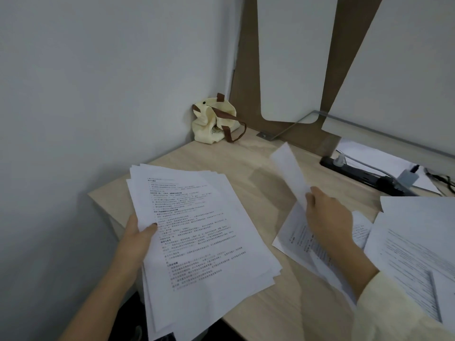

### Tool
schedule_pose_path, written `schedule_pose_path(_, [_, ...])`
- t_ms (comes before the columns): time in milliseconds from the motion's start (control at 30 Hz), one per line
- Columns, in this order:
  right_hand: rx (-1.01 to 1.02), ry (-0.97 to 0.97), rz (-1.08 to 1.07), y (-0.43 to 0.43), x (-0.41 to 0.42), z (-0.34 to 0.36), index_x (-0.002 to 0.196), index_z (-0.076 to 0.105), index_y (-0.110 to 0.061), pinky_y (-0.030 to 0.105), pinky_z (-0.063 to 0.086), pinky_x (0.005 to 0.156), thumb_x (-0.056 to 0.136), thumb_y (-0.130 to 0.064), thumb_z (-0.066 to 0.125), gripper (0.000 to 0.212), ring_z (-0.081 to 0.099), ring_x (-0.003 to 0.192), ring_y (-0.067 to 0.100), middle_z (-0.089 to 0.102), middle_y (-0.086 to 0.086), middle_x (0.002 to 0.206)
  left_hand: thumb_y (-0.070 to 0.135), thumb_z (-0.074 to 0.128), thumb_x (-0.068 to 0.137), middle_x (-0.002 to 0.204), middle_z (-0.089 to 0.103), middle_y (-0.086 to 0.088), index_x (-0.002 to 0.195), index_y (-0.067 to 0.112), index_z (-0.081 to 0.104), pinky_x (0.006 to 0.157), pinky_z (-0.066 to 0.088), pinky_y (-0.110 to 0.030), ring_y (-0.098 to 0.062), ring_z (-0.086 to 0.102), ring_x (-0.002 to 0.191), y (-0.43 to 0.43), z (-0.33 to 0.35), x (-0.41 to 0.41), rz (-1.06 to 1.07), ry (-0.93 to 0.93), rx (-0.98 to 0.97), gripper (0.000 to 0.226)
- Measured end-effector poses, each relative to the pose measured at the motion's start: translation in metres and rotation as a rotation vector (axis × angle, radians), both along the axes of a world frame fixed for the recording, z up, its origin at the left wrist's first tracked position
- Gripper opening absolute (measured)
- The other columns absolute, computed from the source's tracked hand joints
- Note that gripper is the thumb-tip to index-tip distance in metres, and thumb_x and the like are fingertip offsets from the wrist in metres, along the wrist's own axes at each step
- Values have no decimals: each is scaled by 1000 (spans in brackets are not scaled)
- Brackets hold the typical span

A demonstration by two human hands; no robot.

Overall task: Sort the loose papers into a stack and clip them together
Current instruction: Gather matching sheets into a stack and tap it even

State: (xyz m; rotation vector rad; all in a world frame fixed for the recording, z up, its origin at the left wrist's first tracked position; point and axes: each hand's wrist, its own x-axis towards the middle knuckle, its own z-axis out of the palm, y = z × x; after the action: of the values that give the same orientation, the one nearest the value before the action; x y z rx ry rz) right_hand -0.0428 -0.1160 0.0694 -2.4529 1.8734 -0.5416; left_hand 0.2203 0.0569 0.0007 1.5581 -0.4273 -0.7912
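Note:
My left hand (138,238) grips the left edge of a fanned stack of printed papers (202,237), thumb on top, holding it over the near left part of the wooden desk (248,153). My right hand (327,217) pinches a single sheet (289,168) that stands lifted and curled above the desk. Under that hand lie loose printed sheets (298,239). More loose printed pages (418,247) are spread at the right edge of the view. No clip shows.
A cream cloth bag (214,121) with brown straps sits in the far corner against the wall. A black power strip (364,174) with plugs and cables lies at the back right, beside a glass shelf (317,116) and white panels.

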Motion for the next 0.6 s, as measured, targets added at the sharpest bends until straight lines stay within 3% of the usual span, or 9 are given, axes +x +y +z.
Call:
schedule_pose_path(133, [-166,-59,63,15,13,36,81,39,-15,29,23,47,99,-26,31,23,43,56,25,44,0,57,9,50,93,124,57,-2,135,17,42,95,45,-41,-23,57,107,-8,2,-7,-18,-5,-17,44])
schedule_pose_path(267, [-20,-328,191,29,39,49,74,47,-9,28,30,47,99,-22,35,31,42,54,19,41,-3,55,10,49,94,121,57,-1,136,17,40,91,44,-36,-20,56,105,-10,4,-16,-40,7,-34,44])
schedule_pose_path(333, [143,-444,229,39,57,43,70,47,-8,20,35,48,99,-21,35,34,41,51,14,45,1,58,11,49,94,124,56,-1,138,18,39,93,44,-36,-21,56,108,-10,4,-18,-53,11,-36,45])
schedule_pose_path(367, [240,-488,237,44,66,37,71,49,-5,23,43,52,99,-20,34,35,44,53,14,50,5,62,11,49,94,125,56,-1,138,18,39,92,43,-35,-21,55,108,-10,4,-19,-53,20,-36,45])
schedule_pose_path(433, [487,-619,227,52,83,21,89,56,5,36,54,61,99,-19,33,35,56,63,20,63,19,83,10,48,95,124,55,-2,136,16,39,88,43,-33,-20,55,104,-10,5,-22,-60,48,-34,43])
schedule_pose_path(467, [647,-713,225,57,90,15,104,56,6,34,56,62,99,-19,33,34,59,70,22,64,23,96,9,46,95,122,55,-3,136,15,39,85,44,-32,-19,55,100,-10,6,-23,-60,64,-39,42])
schedule_pose_path(533, [997,-870,272,67,101,4,126,48,-5,28,56,68,99,-24,35,35,61,84,21,61,17,110,11,45,96,121,55,-3,133,16,41,81,45,-31,-17,57,96,-10,8,-25,-55,95,-63,37])
schedule_pose_path(600, [1183,-853,334,73,109,-9,135,39,-18,32,54,86,98,-35,39,40,59,105,22,53,10,126,24,45,96,120,58,-2,126,23,44,86,46,-36,-20,58,100,-9,9,-25,-53,110,-68,30])
